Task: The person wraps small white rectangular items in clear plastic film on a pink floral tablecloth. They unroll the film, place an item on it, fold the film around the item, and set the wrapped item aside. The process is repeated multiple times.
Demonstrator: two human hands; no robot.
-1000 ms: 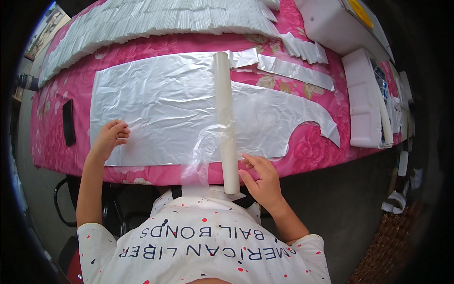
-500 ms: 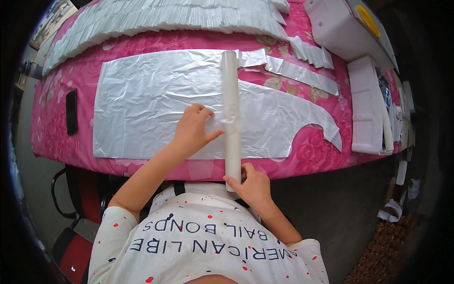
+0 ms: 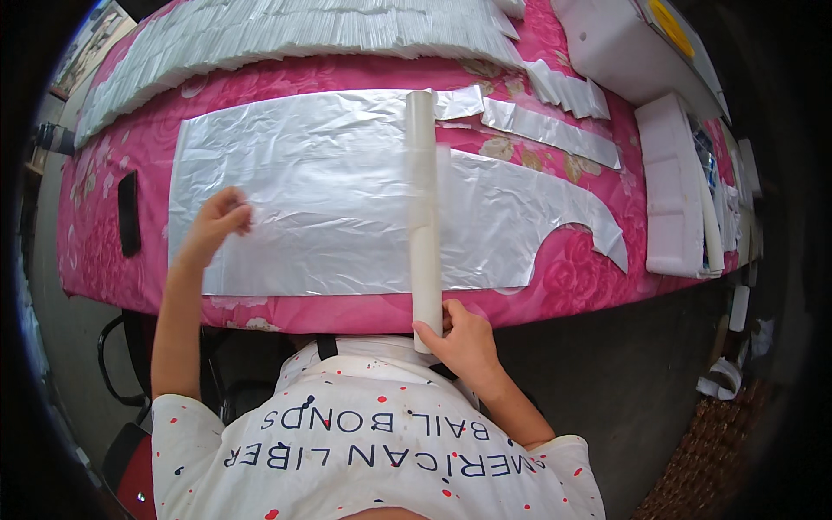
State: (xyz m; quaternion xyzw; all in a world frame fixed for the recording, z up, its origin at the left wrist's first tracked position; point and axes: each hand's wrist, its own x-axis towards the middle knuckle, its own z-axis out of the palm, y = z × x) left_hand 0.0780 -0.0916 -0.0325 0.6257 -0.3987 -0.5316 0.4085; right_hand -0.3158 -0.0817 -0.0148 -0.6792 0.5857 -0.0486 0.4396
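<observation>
Since the earlier frame, the left hand (image 3: 218,224) has swung leftward, away from the pale film roll (image 3: 425,269). On the left of the pink floral tablecloth (image 3: 364,316) lies a black phone (image 3: 128,213). Right of it, the left hand is over the left part of a silver sheet (image 3: 329,260), fingers curled narrow; whether they grip anything I cannot tell. The film roll lies across the sheet from far to near, its near end overhanging the table, where the right hand (image 3: 465,341) holds it between thumb and fingers. Farther right sits a white foam box (image 3: 667,199).
</observation>
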